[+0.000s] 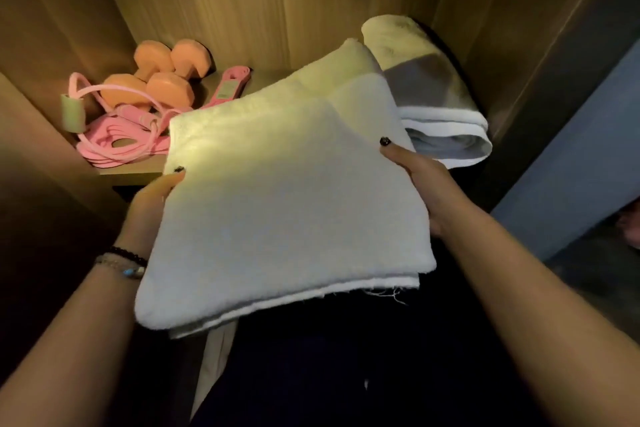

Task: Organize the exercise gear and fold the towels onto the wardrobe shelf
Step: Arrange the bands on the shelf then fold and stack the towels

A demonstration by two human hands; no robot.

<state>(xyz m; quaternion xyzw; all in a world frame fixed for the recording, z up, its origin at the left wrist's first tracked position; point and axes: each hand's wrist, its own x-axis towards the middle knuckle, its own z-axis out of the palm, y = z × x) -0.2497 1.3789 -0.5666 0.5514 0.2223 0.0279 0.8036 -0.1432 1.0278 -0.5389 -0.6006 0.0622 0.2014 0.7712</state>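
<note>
Holding folded towel (277,204) flat, left hand (152,198) and right hand (419,180) pinching its sides. Shelf (138,172) straight ahead; other towel (433,94) lies back right, dumbbells (159,80) left.

The folded white towel (277,201) is a thick terry cloth, soft and matt, with a fine nap; at its lower edge some loose threads hang out. The second folded towel, white and grey (429,87), looks like the same fluffy cloth, also matt. The wardrobe shelf (138,172) and walls are of brown wood or a wood-look board, smooth, with a straight grain and a dull sheen. The two orange dumbbells (162,80) have a smooth matt coat, maybe rubber or vinyl. The pink skipping rope (114,146) looks like smooth plastic, slightly glossy. The beaded bracelets (124,262) have small shiny beads.
</note>
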